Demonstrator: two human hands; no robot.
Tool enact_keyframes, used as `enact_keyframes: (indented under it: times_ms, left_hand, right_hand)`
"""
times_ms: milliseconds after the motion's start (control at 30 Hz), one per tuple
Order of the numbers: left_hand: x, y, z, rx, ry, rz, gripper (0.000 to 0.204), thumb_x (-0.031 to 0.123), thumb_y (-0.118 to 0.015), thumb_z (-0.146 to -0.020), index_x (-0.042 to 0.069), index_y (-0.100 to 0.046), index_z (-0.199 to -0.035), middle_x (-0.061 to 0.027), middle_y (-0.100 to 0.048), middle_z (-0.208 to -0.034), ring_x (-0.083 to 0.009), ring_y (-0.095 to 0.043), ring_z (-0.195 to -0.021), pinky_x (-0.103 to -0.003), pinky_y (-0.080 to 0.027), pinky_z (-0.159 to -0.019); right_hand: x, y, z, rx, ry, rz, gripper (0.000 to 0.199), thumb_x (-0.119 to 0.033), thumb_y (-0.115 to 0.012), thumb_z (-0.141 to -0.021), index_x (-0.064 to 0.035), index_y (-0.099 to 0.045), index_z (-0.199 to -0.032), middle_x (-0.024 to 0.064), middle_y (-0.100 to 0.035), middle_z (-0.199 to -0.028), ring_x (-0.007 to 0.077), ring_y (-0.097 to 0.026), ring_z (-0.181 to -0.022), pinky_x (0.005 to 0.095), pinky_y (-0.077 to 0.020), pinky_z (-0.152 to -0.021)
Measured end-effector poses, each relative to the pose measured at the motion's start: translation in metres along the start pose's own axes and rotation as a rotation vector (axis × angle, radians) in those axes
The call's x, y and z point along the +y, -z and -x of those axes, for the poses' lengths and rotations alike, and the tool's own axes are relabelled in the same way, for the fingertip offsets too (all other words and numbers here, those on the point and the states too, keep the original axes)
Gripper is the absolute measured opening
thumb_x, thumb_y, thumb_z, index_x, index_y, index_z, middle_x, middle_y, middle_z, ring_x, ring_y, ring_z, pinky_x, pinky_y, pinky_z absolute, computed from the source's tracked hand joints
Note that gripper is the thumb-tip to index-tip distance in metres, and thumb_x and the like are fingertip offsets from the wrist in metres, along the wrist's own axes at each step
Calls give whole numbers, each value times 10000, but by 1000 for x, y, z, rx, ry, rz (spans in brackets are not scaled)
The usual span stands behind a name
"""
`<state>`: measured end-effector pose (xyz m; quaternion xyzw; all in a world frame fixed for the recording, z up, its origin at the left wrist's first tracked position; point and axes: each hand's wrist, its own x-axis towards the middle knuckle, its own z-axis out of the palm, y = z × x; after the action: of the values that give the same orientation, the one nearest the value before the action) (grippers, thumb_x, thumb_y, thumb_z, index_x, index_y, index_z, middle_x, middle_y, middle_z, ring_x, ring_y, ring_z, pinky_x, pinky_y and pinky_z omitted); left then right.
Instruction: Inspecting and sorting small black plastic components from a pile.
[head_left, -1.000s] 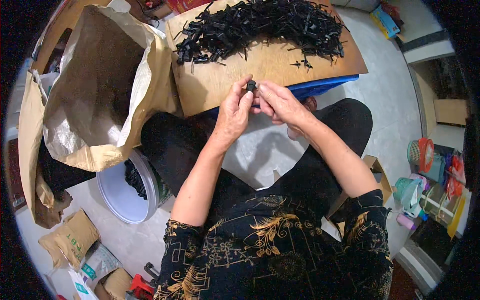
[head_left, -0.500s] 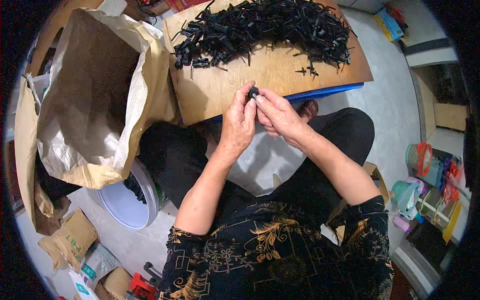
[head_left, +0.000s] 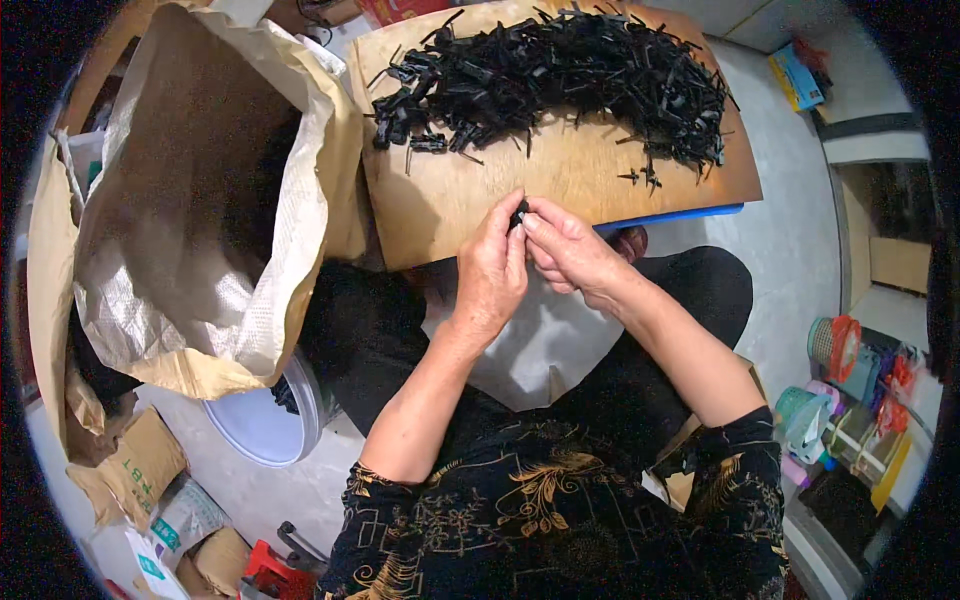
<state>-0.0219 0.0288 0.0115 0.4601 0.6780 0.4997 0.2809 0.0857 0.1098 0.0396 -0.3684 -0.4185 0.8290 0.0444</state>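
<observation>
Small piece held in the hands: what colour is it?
The small piece is mainly black, best seen in the head view.

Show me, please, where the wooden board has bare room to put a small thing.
The wooden board is bare between the black heap and the left hand and right hand; this strip's shaded left end borders the tan sack. A small near-right corner, beside the loose pieces, is bare too. The heap crowds the far side.

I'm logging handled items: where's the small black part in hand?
In the head view, the small black part is above and slightly right of centre, held between left hand and right hand, short of the heap on the wooden board.
</observation>
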Motion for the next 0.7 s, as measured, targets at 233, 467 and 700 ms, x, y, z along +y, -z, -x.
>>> enact_keyframes:
  times_ms: [233,467,700]
  left_hand:
    - [-10,9,-1,14,51,-20,321,16,-456,-865,8,-471,-1185,-159,-591,-1033,-221,-591,-925,-314,-468,-793]
    - [-12,33,-17,273,488,733,367,41,-371,-895,90,-331,-1257,-99,-513,-833,-164,-587,-683,-254,-524,-584]
    - [-17,34,-10,319,627,1040,233,131,-415,-914,107,-340,-1134,-90,-499,-818,-209,-567,-695,-313,-510,-631]
  right_hand:
    - [-7,-13,-14,49,-58,213,242,-267,-391,-944,-142,-477,-1132,-65,-379,-574,38,-297,-418,201,-230,-345]
    - [-3,20,-93,82,393,825,298,-313,-549,-858,-86,-519,-1049,116,-623,-766,197,-625,-736,306,-487,-611]
    - [-5,-3,-118,551,620,1575,222,-270,-571,-787,-57,-525,-830,181,-608,-710,379,-597,-703,481,-469,-602]
